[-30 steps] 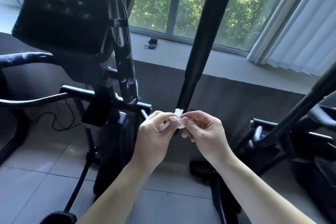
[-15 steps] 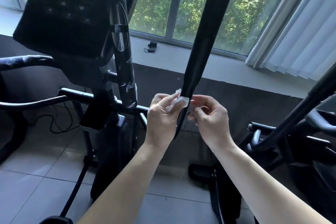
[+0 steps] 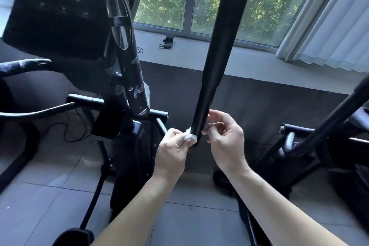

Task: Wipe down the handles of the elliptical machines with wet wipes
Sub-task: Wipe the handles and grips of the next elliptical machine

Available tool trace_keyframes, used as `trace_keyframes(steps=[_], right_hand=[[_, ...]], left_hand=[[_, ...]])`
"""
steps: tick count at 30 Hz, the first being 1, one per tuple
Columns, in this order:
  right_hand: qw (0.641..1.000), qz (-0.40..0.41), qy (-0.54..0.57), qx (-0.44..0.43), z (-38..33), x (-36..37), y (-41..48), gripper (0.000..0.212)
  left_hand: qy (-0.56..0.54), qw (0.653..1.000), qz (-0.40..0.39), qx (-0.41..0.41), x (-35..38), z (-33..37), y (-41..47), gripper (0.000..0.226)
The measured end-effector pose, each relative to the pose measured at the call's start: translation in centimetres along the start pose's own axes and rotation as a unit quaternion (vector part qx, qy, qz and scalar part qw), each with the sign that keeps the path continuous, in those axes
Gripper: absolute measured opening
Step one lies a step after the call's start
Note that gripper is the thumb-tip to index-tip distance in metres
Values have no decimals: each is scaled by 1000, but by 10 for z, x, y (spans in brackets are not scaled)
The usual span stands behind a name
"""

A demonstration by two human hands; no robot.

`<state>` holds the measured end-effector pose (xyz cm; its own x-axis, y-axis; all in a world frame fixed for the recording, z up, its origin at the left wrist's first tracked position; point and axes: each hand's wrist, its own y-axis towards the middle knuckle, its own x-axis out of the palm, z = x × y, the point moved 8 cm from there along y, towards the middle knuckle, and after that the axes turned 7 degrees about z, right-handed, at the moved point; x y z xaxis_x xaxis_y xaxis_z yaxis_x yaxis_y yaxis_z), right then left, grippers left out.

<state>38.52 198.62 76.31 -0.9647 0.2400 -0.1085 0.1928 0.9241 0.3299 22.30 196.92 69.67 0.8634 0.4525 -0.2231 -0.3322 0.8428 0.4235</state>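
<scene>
The wipe is now on the handle. A second ago I had it pinched between both hands in front of the bar; now my left hand presses it against the bar's low end, fingers curled round the wad. My right hand has let go of the wipe and sits on the other side of the bar, fingers loosely curled; whether they touch the bar or hold anything, I cannot tell. I judge that the prep is over and wiping starts here, at the bottom, with the whole length above still to do.

The wipe is a small white crumpled wad, soft and damp-looking, mostly hidden by my fingers. The handle is a long black tube, matte, wider up top where a sleeve or padding begins, narrower at the contact point. A second handle to the left is glossy, wrapped in clear plastic film. The floor is grey tile.
</scene>
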Motion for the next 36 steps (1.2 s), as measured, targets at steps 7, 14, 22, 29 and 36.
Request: trace_keyframes(steps=[7, 14, 22, 29, 36], right_hand=[[999, 3, -27, 23, 27, 7, -13, 35], [999, 12, 8, 39, 37, 9, -20, 25], [999, 12, 14, 36, 50, 17, -28, 31], [999, 30, 5, 29, 63, 19, -29, 36], [999, 34, 27, 5, 56, 20, -30, 37]], left_hand=[[-51, 999, -3, -4, -2, 0, 0, 8], [-46, 996, -16, 68, 0, -5, 5, 21], [52, 994, -64, 73, 8, -70, -6, 28], [38, 991, -74, 108, 11, -55, -7, 34], [142, 969, -156, 131, 19, -106, 12, 44]])
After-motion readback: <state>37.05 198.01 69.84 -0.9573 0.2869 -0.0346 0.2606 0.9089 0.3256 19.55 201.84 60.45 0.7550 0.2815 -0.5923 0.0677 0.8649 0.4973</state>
